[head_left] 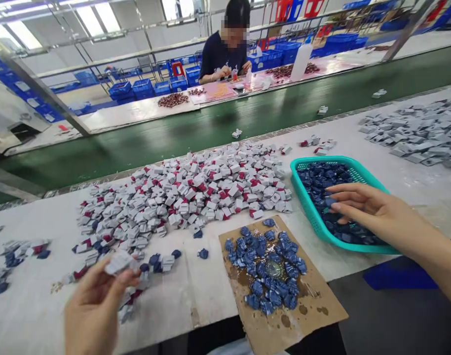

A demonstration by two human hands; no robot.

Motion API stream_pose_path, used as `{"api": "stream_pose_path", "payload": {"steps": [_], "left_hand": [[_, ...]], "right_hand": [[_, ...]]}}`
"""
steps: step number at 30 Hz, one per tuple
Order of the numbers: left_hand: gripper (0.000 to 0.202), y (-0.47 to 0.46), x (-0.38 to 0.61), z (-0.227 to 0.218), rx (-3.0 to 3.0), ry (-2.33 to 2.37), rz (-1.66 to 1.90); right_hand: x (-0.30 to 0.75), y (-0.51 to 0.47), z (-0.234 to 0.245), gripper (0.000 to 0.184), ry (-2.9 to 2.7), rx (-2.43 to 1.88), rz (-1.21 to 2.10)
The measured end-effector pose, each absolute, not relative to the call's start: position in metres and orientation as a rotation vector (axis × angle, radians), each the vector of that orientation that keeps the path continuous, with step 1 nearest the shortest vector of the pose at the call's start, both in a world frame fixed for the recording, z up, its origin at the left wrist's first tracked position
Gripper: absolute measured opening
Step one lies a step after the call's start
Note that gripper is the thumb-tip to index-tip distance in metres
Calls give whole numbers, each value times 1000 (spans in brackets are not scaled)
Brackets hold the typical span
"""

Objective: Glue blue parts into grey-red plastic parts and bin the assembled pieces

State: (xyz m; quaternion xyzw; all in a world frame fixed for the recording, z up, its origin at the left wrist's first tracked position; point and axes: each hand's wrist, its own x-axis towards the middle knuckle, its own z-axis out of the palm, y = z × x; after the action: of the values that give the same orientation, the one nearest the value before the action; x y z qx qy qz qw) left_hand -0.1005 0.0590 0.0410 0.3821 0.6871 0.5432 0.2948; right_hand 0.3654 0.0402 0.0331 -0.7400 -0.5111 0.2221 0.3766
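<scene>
My left hand [99,301] is closed on a small light-grey plastic part [119,262], held above the white table at the lower left. Over the teal basket [307,209] at the right, my right hand [362,204] pinches a small dark-blue piece [329,201] between thumb and fingers. Many similar dark-blue pieces [321,177] fill that basket. Between my hands lies a brown cardboard sheet [307,320], stained wet, with a cluster of blue pieces [273,298] on it. Behind my left hand spreads a big heap of grey parts [196,182], some with dark-red ends.
A green conveyor belt [155,135] runs across beyond the table, carrying a few grey parts. Another heap of grey parts [425,130] lies at the far right. Across the belt sits a person [220,56] working at a table, near a white bottle [302,61].
</scene>
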Motion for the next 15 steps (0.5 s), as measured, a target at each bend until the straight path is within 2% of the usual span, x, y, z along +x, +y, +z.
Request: {"api": "stream_pose_path", "payload": {"steps": [5,10,15], "left_hand": [[48,34,-46,5,690,1457,1417],[41,33,-21,1,810,1247,1207],[33,31,-20,-2,888,1176,1151]], "right_hand": [[352,34,41,62,-1211,-1944,577],[339,22,41,62,-1197,-1976,467],[286,0,46,33,-1736,-1803,114]]}}
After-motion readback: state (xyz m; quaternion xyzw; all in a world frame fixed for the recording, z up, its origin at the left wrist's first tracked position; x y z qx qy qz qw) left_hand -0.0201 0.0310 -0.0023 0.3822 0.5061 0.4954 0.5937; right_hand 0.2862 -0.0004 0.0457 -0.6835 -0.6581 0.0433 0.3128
